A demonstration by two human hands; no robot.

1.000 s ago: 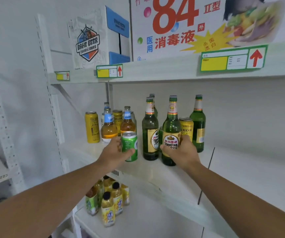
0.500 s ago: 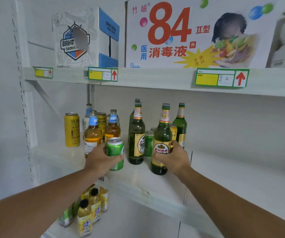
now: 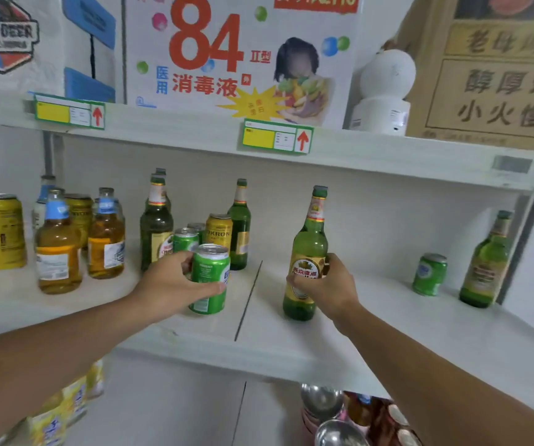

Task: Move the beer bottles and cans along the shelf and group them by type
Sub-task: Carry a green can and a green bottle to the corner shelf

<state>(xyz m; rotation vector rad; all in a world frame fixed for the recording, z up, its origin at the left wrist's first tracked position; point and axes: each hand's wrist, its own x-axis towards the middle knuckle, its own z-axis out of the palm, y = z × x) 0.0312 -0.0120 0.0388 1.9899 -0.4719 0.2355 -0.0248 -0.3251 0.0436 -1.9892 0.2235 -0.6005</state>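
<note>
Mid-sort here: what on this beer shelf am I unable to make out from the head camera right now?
- Green bottle: lower label hidden by the right hand, head view.
- Green can: its left side covered by the left hand.
- Rear green cans: brand unreadable, bodies blocked by that can and hand.
- Far green can and far bottle: labels blurred.
- Lower shelf bottles: blocked by the forearm, blurred.

Both arms reach forward, left hand (image 3: 175,284) and right hand (image 3: 330,284) gripping.

White shelf (image 3: 387,329), bottles (image 3: 58,249), cans (image 3: 429,274)
</note>
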